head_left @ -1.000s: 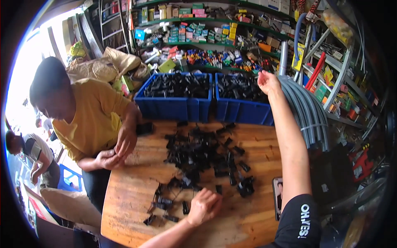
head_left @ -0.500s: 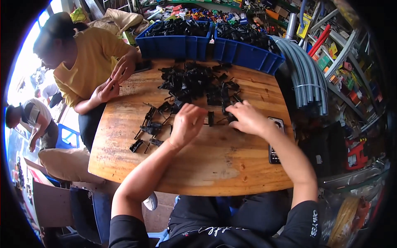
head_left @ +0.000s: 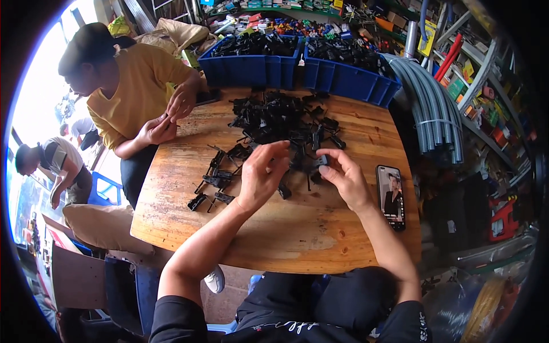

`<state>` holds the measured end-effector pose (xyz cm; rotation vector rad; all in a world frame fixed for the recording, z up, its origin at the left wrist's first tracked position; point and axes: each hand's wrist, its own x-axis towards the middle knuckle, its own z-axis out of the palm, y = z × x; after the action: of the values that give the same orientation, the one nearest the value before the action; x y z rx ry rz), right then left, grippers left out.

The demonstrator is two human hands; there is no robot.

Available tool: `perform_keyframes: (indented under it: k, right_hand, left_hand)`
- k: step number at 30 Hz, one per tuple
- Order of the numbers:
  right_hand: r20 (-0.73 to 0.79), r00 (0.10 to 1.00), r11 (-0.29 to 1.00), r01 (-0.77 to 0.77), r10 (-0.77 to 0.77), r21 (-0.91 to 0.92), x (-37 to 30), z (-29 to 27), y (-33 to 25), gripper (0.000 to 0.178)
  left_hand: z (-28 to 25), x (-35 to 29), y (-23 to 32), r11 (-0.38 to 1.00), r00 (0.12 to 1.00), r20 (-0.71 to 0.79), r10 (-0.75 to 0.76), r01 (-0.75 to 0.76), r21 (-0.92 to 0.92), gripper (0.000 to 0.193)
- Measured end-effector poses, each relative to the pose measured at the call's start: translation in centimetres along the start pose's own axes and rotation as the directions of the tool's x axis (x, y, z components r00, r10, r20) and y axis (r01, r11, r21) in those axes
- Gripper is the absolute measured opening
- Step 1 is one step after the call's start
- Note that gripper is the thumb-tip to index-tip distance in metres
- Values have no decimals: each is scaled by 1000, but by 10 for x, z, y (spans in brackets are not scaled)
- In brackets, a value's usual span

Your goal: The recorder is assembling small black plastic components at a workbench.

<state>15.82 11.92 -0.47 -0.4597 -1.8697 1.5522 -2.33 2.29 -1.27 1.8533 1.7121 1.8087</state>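
Note:
A heap of small black plastic parts [head_left: 269, 117] lies on the wooden table in front of me. My right hand [head_left: 350, 186], right of the heap, pinches a small black plastic part [head_left: 323, 160] between thumb and fingers. My left hand [head_left: 262, 177] hovers at the near edge of the heap, its fingers bent and apart; I see nothing held in it. Just beside its thumb side, another black part [head_left: 284, 191] rests on the wood. Left of that hand lies a looser group of black clip-like pieces [head_left: 217, 179] with thin rods.
Two blue bins [head_left: 249, 71] full of black parts stand at the table's far edge. A lit phone [head_left: 391, 197] lies right of my right hand on the wooden table [head_left: 297, 240]. At the far left a co-worker in a yellow top [head_left: 146, 74] handles something small. Grey hoses [head_left: 429, 114] hang at right.
My right hand has drawn back from the heap's right side and turned, with the small black part now visible in its fingers. My left hand's fingers have opened somewhat. The whole view has shifted slightly.

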Motion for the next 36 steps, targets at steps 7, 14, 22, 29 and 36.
perform_keyframes:
  k: [7, 14, 22, 29, 36]
  right_hand:
    - [58, 998, 999, 25, -26, 27, -5, 14, 4, 37]
    - [100, 922, 857, 384, -373, -344, -10, 24, -5, 39]
    - [-227, 955, 981, 174, -189, -84, -4, 12, 2, 13]
    - [-11, 935, 902, 340, -356, -265, -8, 15, 7, 10]
    - [134, 979, 928, -190, 154, 320, -7, 14, 0, 9]
  left_hand:
    - [7, -9, 9, 997, 943, 330, 43, -21, -70, 51]
    - [12, -11, 3, 580, 807, 363, -465, 588, -564, 27]
    - [14, -19, 10, 572, 754, 469, -460, 656, -493, 24]
    - [17, -26, 16, 631, 829, 349, -437, 559, -537, 18]
    - [13, -25, 18, 989, 975, 201, -89, 110, -95, 22]
